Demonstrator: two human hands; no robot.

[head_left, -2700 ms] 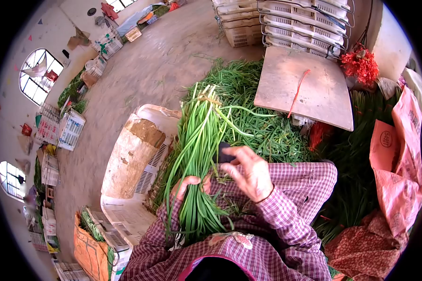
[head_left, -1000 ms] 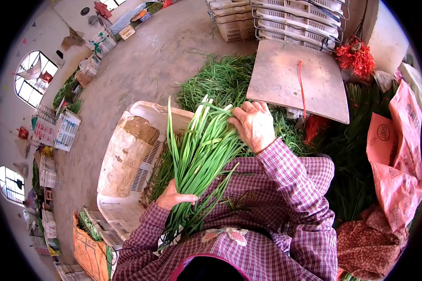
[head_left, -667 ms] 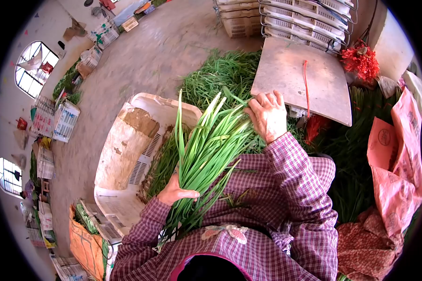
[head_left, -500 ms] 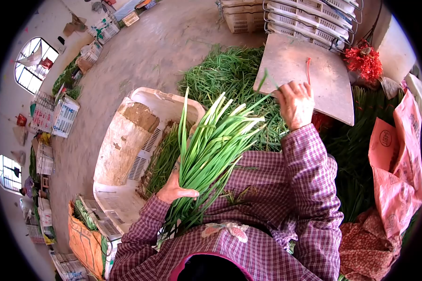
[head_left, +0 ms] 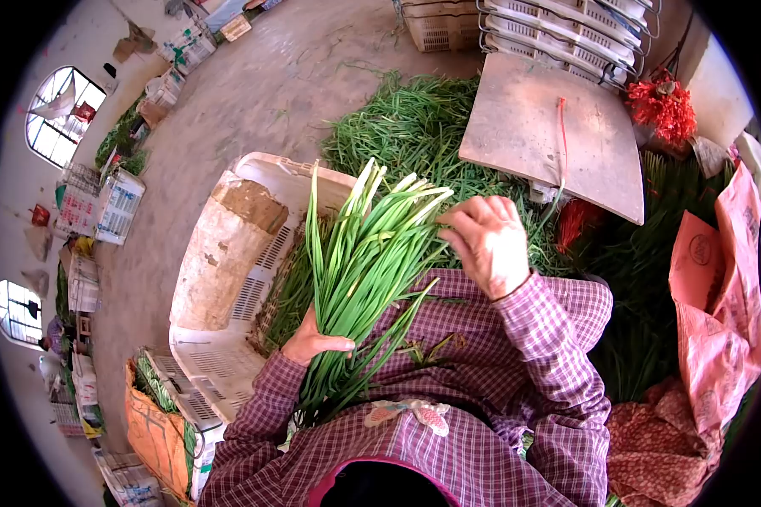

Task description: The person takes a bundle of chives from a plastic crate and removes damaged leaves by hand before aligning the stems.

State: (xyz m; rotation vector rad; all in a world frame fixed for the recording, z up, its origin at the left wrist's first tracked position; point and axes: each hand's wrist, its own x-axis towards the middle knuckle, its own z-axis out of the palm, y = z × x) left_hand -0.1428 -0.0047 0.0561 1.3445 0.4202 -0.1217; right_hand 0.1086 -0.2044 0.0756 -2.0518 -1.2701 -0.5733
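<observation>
My left hand [head_left: 313, 340] is wrapped round the lower part of a bunch of garlic chives [head_left: 355, 279], above my lap. The pale cut ends [head_left: 414, 198] point up and away from me. My right hand [head_left: 492, 241] is beside those ends, its thumb and fingers bent together in a pinch. Whether a leaf lies between the fingertips is too small to make out. Just left of the bunch stands a white plastic crate [head_left: 220, 359] with green leaves inside. A few loose leaf scraps [head_left: 435, 348] lie on my checked clothing.
A heap of green leaves [head_left: 397, 127] covers the floor ahead. To its right is a flat board [head_left: 558, 127] with a red strip on it, before stacked white crates [head_left: 558, 38]. Red ties [head_left: 661, 110] hang at right, above a pink sack [head_left: 723, 296].
My right hand has come down and left, from near the board to the pale ends. The single leaf it held is out of its fingers. The bunch has shifted slightly left.
</observation>
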